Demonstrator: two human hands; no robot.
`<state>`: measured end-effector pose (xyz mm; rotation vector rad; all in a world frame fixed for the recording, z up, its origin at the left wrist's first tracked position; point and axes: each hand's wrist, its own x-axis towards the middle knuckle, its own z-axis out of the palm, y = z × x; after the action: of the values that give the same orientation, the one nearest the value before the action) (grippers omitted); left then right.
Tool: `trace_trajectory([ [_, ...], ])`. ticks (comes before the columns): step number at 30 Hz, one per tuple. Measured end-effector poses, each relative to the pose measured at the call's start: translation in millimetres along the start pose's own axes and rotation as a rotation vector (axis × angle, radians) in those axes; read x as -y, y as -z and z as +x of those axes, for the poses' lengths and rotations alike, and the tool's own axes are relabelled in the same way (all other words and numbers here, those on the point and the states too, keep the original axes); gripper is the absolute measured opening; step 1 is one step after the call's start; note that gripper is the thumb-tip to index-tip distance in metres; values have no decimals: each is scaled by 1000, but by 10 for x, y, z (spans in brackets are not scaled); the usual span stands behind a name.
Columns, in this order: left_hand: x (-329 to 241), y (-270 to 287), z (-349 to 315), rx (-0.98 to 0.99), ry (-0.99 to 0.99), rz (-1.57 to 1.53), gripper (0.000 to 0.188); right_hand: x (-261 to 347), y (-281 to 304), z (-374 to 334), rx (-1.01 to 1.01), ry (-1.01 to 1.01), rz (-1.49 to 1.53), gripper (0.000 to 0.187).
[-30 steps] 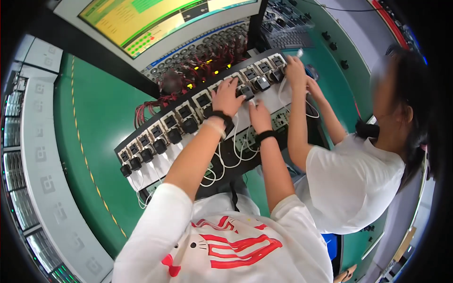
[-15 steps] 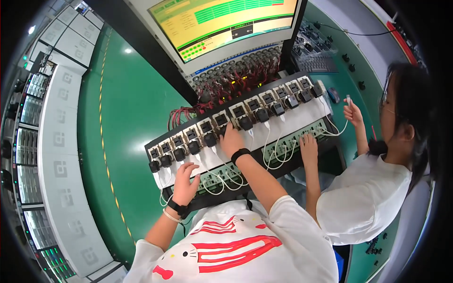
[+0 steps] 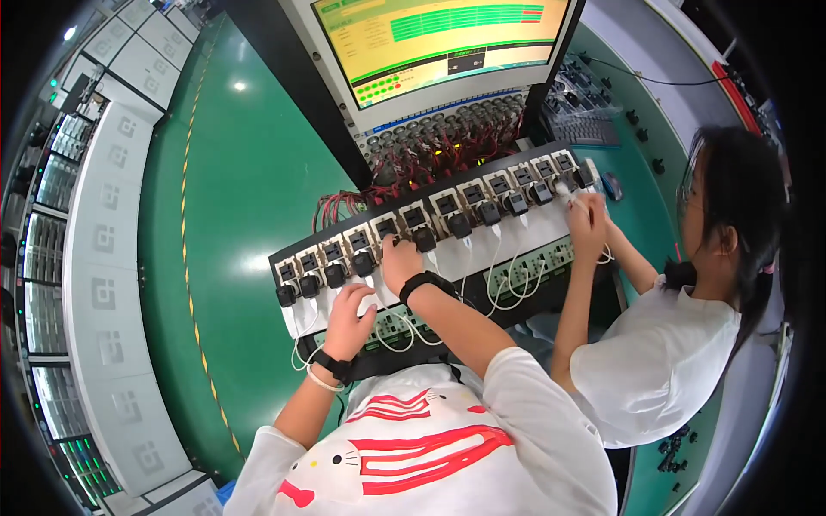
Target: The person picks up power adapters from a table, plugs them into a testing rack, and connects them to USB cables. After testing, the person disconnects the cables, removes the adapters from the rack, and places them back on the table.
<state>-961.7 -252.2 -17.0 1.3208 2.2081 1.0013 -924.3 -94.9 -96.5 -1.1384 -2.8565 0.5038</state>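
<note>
A long row of sockets [image 3: 359,239] with black power adapters [image 3: 363,262] and white cables runs across a white panel. My right hand [image 3: 401,265] has its fingers bent around a black adapter at a socket left of the row's middle; the hand mostly hides it. Beside it on the right, another black adapter [image 3: 422,238] sits plugged in. My left hand [image 3: 348,325] hovers or rests over the panel's lower left, fingers apart and holding nothing. Below it, white cables [image 3: 397,344] loop into a green circuit board [image 3: 391,329].
A co-worker's hands [image 3: 587,222] are at the right end of the row, with a white plug or cable. Behind stand a lit monitor [image 3: 447,52] and bundled red wires [image 3: 413,163]. A keyboard [image 3: 585,131] and mouse [image 3: 612,186] lie at right.
My right hand has shifted one socket to the left along the row. The co-worker's hands have come together at the right end. The whole view has shifted slightly.
</note>
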Motion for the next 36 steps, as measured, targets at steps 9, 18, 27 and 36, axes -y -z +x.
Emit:
trace_trajectory([
  [9, -392, 456, 79, 430, -115, 103, 74, -13, 703, -1122, 306, 441, 985, 71],
  [18, -432, 198, 92, 619, -204, 331, 45, -302, 665, -1413, 555, -8, 881, 47],
  [27, -496, 42, 232, 898, -223, 369, 40, -499, 601, -1487, 608, 139, 1048, 23],
  [36, -734, 146, 149, 1078, -241, 337, 25, -416, 760, -1684, 577, 352, 746, 23],
])
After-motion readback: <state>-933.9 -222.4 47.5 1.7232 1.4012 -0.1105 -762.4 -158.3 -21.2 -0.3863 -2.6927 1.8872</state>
